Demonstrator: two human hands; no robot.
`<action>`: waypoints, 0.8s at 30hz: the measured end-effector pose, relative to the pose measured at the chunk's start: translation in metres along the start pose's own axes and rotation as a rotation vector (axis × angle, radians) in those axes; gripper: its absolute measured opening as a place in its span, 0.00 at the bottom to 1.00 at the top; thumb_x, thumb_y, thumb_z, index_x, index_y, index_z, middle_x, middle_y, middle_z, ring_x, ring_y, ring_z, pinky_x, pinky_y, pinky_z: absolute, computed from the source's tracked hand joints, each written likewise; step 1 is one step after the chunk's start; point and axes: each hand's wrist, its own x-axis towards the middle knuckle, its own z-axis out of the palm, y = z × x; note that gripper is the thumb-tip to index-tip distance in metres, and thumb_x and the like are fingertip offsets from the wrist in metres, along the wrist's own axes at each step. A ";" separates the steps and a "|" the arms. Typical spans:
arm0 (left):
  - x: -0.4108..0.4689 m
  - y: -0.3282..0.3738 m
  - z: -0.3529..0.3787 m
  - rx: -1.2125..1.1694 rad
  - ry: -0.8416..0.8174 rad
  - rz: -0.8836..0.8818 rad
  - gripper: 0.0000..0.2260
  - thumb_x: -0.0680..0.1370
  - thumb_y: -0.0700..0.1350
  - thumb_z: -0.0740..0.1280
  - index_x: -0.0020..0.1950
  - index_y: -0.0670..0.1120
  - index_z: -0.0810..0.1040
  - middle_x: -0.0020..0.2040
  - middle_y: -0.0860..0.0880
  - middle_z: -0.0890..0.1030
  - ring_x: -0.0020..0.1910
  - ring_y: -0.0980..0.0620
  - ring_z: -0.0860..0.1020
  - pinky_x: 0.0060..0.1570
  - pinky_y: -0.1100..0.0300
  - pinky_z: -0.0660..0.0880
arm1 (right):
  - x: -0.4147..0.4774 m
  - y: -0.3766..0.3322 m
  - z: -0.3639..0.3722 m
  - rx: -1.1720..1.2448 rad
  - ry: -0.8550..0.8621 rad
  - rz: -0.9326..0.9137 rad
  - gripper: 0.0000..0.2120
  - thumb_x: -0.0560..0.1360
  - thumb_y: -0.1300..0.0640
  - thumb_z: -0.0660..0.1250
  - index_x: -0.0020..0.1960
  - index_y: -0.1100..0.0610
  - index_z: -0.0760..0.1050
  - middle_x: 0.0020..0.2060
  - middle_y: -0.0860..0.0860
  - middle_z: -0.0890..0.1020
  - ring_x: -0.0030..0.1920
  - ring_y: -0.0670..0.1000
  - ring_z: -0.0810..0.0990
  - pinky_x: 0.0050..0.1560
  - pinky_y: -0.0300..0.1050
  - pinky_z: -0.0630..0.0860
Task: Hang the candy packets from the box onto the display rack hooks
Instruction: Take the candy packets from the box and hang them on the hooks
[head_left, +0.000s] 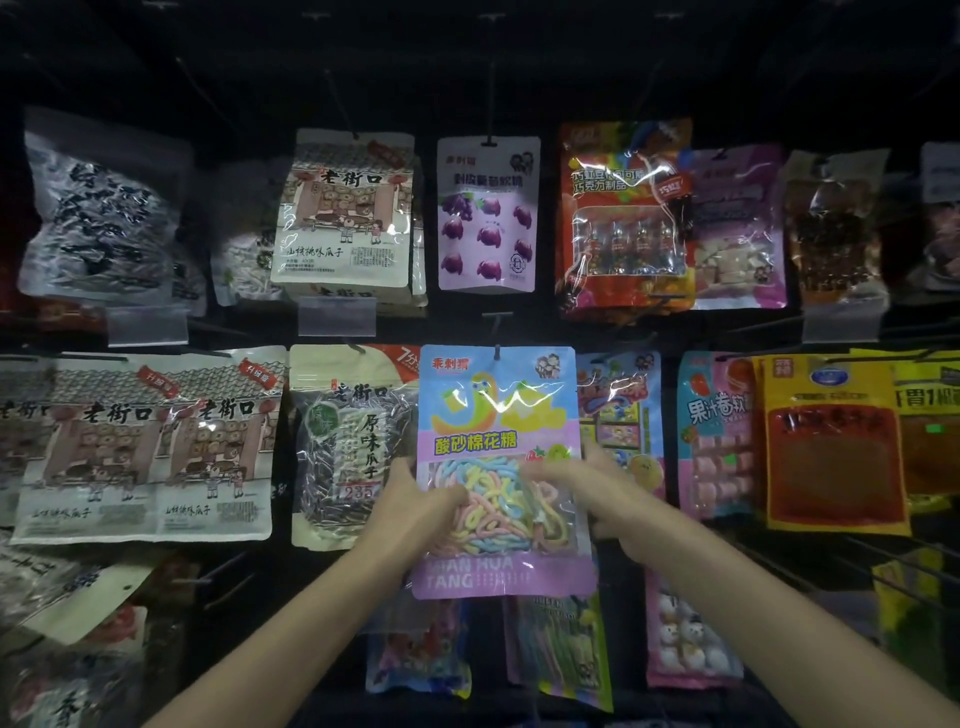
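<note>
Candy packet (498, 467) | long axis vertical, top up | left hand (415, 499), right hand (597, 488) fingers (550, 470) clamp it

One head cam, wide-angle, facing straight into the display rack (597, 327) with a slight downward tilt. It's near enough that both forearms (322, 613) enter from the bottom edge and the left hand (415, 493) and right hand (597, 483) hold the candy packet (498, 415) at frame centre. The middle row (171, 447) sits about on the lens axis, while the top row (343, 208) is dim and the side bags bow outward.
</note>
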 end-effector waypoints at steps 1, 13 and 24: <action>-0.003 -0.003 -0.001 0.013 0.014 0.020 0.22 0.76 0.41 0.73 0.66 0.48 0.68 0.55 0.48 0.83 0.47 0.48 0.87 0.52 0.44 0.84 | -0.007 0.011 0.000 0.011 -0.003 0.009 0.40 0.70 0.51 0.82 0.74 0.53 0.64 0.62 0.53 0.80 0.55 0.55 0.86 0.43 0.51 0.84; -0.007 0.010 0.011 -0.137 0.215 0.212 0.20 0.79 0.44 0.75 0.65 0.57 0.72 0.59 0.50 0.80 0.50 0.46 0.86 0.46 0.43 0.85 | -0.029 0.017 0.003 0.203 0.202 -0.226 0.31 0.72 0.59 0.82 0.65 0.45 0.67 0.56 0.46 0.79 0.51 0.47 0.82 0.38 0.40 0.75; 0.061 0.035 0.028 0.095 0.260 0.151 0.23 0.75 0.48 0.72 0.70 0.46 0.78 0.61 0.47 0.83 0.55 0.43 0.83 0.58 0.49 0.80 | 0.045 0.002 -0.001 0.174 0.249 -0.100 0.23 0.74 0.63 0.80 0.61 0.53 0.71 0.53 0.50 0.79 0.42 0.45 0.77 0.25 0.36 0.73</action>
